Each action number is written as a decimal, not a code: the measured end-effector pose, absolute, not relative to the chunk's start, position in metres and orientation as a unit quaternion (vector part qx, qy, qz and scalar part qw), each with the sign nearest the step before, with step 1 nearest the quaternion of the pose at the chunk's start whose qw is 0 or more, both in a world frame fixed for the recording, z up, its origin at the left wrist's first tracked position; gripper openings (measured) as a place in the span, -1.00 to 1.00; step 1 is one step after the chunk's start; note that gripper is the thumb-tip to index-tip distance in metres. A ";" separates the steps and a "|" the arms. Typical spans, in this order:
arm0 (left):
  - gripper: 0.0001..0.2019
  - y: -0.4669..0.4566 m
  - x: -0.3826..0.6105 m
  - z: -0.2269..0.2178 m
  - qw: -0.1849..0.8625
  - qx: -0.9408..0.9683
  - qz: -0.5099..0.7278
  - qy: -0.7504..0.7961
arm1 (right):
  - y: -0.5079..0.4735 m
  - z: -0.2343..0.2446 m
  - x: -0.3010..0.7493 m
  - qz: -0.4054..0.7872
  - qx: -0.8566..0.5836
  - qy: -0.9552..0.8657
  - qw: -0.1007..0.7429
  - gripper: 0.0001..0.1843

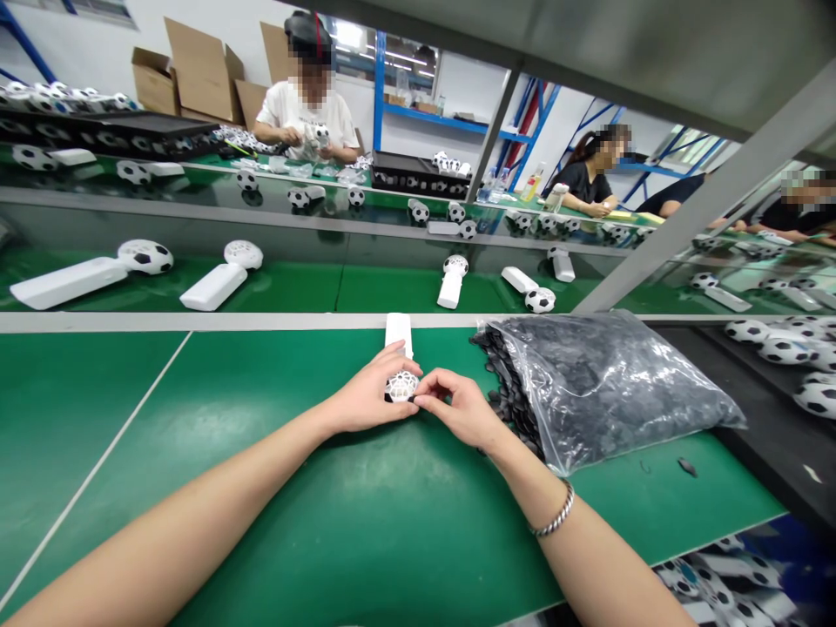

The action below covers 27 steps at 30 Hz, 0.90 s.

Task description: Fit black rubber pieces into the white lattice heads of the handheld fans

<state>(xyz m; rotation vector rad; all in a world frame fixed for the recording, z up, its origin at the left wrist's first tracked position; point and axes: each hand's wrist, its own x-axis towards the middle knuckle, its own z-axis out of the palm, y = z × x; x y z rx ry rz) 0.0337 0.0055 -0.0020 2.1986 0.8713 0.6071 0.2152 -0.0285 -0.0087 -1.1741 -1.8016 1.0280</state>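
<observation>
My left hand [371, 389] is clamped around the fan head [401, 387], right in front of me, and my right hand [459, 407] pinches its edge. It seems light, brittle plastic – grip the white handle [398, 333], not the grille. Bag of black pieces [607, 392] just right of my right hand.

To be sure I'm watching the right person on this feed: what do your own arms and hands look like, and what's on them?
Both arms are bare, with no sleeves in view. The left hand and the right hand wear no gloves. The only thing worn is a silver-coloured link bracelet on the right wrist. No cables or markings show.
</observation>
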 end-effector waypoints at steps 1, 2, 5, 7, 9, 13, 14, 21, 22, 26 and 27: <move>-0.68 0.005 0.034 -0.002 0.338 0.847 0.234 0.337 | -0.028 -0.010 0.215 0.410 -0.458 -0.695 0.372 -0.95; -0.69 0.004 0.034 -0.002 0.335 0.848 0.235 0.338 | -0.027 -0.011 0.215 0.419 -0.459 -0.689 0.373 -0.93; -0.69 0.004 0.034 -0.002 0.327 0.853 0.236 0.332 | -0.026 -0.013 0.216 0.436 -0.458 -0.679 0.374 -0.90; -0.69 0.005 0.034 -0.002 0.322 0.858 0.232 0.325 | -0.026 -0.014 0.215 0.444 -0.454 -0.676 0.375 -0.89; -0.70 0.006 0.035 -0.002 0.319 0.863 0.225 0.320 | -0.027 -0.016 0.213 0.454 -0.451 -0.670 0.377 -0.89; -0.71 0.007 0.037 -0.003 0.311 0.869 0.224 0.313 | -0.023 -0.015 0.212 0.448 -0.464 -0.660 0.385 -0.88; -0.70 0.006 0.037 -0.003 0.312 0.869 0.225 0.311 | -0.020 -0.013 0.215 0.444 -0.464 -0.661 0.389 -0.87; -0.51 0.004 0.038 -0.014 0.285 0.845 0.250 0.378 | -0.001 -0.003 0.268 0.231 -0.609 -0.656 0.381 -0.91; -0.51 0.006 0.037 -0.014 0.276 0.838 0.255 0.397 | -0.001 -0.005 0.271 0.206 -0.625 -0.670 0.344 -0.93; -0.56 0.014 0.032 -0.013 0.295 0.847 0.247 0.366 | -0.006 -0.015 0.262 0.163 -0.626 -0.723 0.240 -0.87; -0.54 0.015 0.031 -0.013 0.306 0.848 0.246 0.355 | -0.006 -0.015 0.257 0.154 -0.625 -0.733 0.220 -0.87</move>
